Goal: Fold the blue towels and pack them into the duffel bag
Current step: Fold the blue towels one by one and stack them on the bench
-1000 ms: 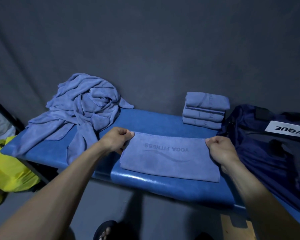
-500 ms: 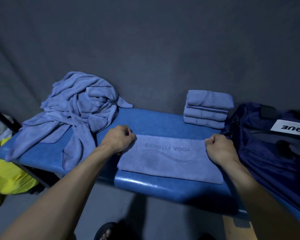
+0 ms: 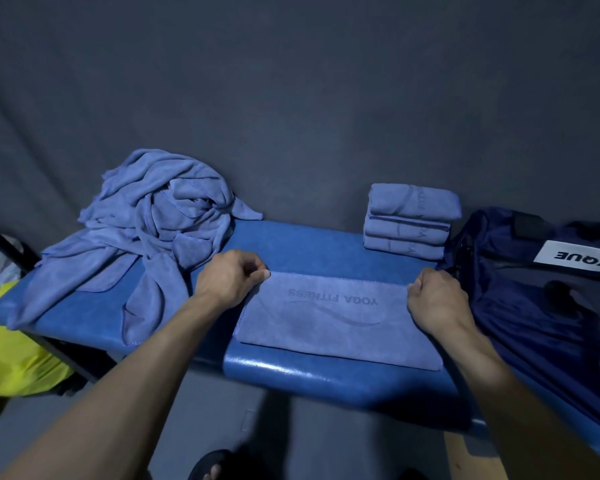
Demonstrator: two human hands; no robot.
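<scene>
A blue towel printed YOGA FITNESS lies folded flat near the front edge of the blue padded bench. My left hand pinches its far left corner and my right hand grips its far right corner. A heap of unfolded blue towels sits at the back left. Three folded towels are stacked at the back right. The dark navy duffel bag lies open at the right end of the bench, beside my right hand.
A dark grey wall stands right behind the bench. A yellow bag sits on the floor at the left, next to a black bar. My sandalled foot shows below the bench front.
My hands and the towel hold nearly the same place across the frames. Only the view has shifted slightly; the grip on the far corners is unchanged.
</scene>
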